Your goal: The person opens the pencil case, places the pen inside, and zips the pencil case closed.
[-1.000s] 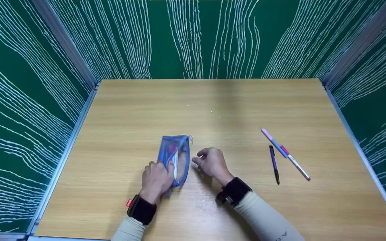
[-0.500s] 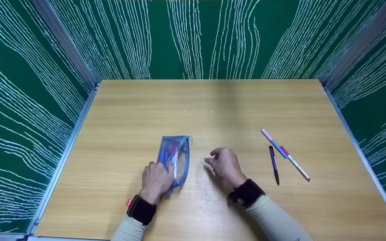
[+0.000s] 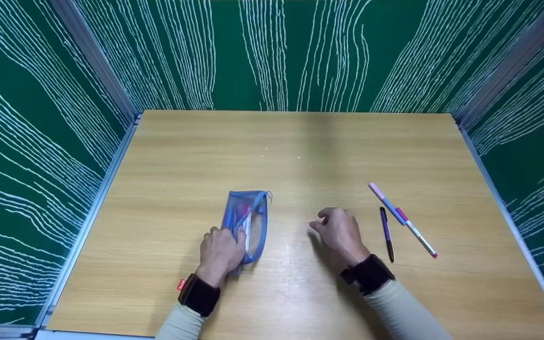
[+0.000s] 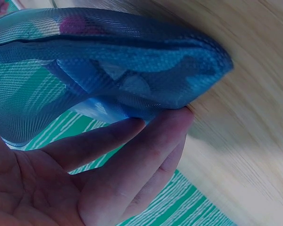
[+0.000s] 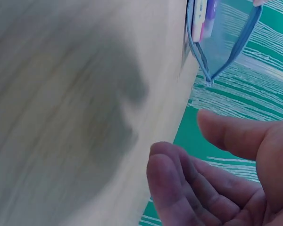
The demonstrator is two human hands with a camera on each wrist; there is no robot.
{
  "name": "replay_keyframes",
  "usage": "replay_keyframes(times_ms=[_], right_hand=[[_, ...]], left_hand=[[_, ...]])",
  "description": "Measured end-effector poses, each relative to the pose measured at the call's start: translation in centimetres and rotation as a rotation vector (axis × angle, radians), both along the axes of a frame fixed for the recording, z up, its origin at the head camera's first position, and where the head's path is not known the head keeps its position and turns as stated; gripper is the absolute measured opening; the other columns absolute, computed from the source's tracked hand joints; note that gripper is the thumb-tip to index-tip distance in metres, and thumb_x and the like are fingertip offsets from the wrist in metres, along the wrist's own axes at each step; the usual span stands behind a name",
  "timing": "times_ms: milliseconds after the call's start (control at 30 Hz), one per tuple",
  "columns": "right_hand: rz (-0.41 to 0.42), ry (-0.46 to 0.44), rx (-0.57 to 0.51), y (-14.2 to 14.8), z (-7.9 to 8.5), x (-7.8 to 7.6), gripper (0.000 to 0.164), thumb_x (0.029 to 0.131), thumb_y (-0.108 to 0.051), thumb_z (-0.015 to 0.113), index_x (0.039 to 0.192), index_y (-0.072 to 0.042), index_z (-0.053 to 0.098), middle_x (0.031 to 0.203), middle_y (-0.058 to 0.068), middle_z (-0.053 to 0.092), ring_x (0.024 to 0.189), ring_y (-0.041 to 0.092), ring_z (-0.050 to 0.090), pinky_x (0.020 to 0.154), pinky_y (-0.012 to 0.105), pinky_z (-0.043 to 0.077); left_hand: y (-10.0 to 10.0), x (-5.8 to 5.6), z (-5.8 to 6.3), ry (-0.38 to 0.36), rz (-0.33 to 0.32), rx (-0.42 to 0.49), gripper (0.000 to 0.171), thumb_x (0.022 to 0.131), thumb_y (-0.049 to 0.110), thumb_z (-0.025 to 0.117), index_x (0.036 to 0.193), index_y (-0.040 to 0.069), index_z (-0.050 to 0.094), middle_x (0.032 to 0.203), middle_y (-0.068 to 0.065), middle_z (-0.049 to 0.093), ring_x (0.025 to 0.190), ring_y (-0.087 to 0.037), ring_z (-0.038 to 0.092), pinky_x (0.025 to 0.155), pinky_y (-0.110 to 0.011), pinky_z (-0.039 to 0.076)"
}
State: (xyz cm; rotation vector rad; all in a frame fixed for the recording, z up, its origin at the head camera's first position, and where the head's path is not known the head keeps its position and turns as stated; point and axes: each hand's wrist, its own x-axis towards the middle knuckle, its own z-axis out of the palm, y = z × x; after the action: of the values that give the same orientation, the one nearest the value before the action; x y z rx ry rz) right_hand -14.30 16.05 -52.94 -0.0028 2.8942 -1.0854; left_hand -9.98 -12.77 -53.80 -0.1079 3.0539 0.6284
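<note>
A blue mesh pencil case (image 3: pixel 240 200) with its zip edge gaping lies left of centre in the head view. My left hand (image 3: pixel 221 252) holds its near end, thumb by the opening and fingertips against the mesh in the left wrist view. Pens inside, one of them a white pen (image 5: pixel 199 21), show through. My right hand (image 3: pixel 340 233) hovers over the table, fingers loosely bent, thumb apart, nothing between them. To its right lie a purple-and-black pen (image 3: pixel 386 233), a pink-and-blue marker (image 3: pixel 387 204) and a white pen with magenta ends (image 3: pixel 417 232).
The wooden table (image 3: pixel 196 156) carries a few tiny white specks beyond the pencil case. Green panels (image 3: pixel 291 56) with white wavy lines wall in the back and both sides, joined by grey metal posts.
My right hand has moved rightward, away from the pencil case and closer to the loose pens. The left hand and pencil case stay where they were.
</note>
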Motion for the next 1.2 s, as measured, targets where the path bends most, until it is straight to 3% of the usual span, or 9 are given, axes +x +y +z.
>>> replay_keyframes(times_ms=[367,567,833,900,1000,1100,1200], right_hand=[[-0.01,0.054,0.075,3.6,0.0,0.4,0.034,0.083,-0.021,0.083,0.106,0.003,0.076,0.087,0.013,0.075,0.071,0.024,0.07,0.067,0.042,0.057],[-0.008,0.139,0.136,5.5,-0.3,0.5,0.032,0.082,-0.02,0.082,0.101,0.005,0.076,0.085,0.017,0.075,0.069,0.027,0.071,0.065,0.047,0.057],[-0.02,0.134,0.218,8.4,-0.1,0.3,0.039,0.082,-0.023,0.082,0.103,0.009,0.074,0.091,0.026,0.074,0.069,0.035,0.07,0.064,0.05,0.055],[-0.025,0.148,0.249,9.1,-0.1,0.2,0.036,0.081,-0.022,0.083,0.098,0.008,0.075,0.087,0.024,0.073,0.068,0.035,0.069,0.063,0.05,0.055],[-0.043,0.117,0.282,10.2,0.0,0.1,0.027,0.08,-0.021,0.082,0.077,0.003,0.07,0.07,0.016,0.067,0.061,0.03,0.062,0.053,0.045,0.049],[-0.061,0.063,0.314,11.1,0.3,0.0,0.034,0.081,-0.022,0.079,0.061,-0.008,0.056,0.059,0.007,0.053,0.055,0.025,0.051,0.047,0.038,0.039],[-0.077,0.026,0.329,12.0,0.6,-0.2,0.036,0.082,-0.022,0.078,0.059,-0.012,0.053,0.058,0.005,0.051,0.053,0.024,0.05,0.046,0.036,0.038]], left_hand=[[0.0,0.2,-0.1,0.008,0.001,-0.004,0.06,0.103,0.041,0.04,0.084,-0.008,0.069,0.085,-0.024,0.062,0.078,-0.04,0.062,0.069,-0.052,0.05],[0.1,0.2,0.0,0.026,0.009,-0.007,0.062,0.103,0.042,0.041,0.087,-0.01,0.07,0.085,-0.024,0.062,0.078,-0.041,0.063,0.07,-0.053,0.049],[0.1,0.1,0.0,0.005,0.008,-0.004,0.062,0.103,0.042,0.04,0.087,-0.01,0.069,0.085,-0.024,0.062,0.078,-0.04,0.062,0.071,-0.052,0.049],[0.0,0.1,0.0,-0.001,0.007,-0.001,0.062,0.103,0.042,0.04,0.087,-0.01,0.069,0.085,-0.023,0.062,0.078,-0.039,0.062,0.072,-0.052,0.049],[0.0,0.1,0.0,-0.006,0.003,0.002,0.061,0.103,0.041,0.04,0.086,-0.01,0.068,0.085,-0.023,0.062,0.078,-0.039,0.061,0.072,-0.051,0.049],[0.0,0.0,0.0,-0.001,0.001,-0.001,0.061,0.103,0.041,0.04,0.086,-0.009,0.068,0.085,-0.023,0.062,0.078,-0.039,0.061,0.071,-0.051,0.049],[0.0,0.0,0.1,0.003,-0.001,0.0,0.06,0.103,0.041,0.04,0.084,-0.008,0.068,0.084,-0.023,0.061,0.077,-0.038,0.061,0.071,-0.051,0.049]])
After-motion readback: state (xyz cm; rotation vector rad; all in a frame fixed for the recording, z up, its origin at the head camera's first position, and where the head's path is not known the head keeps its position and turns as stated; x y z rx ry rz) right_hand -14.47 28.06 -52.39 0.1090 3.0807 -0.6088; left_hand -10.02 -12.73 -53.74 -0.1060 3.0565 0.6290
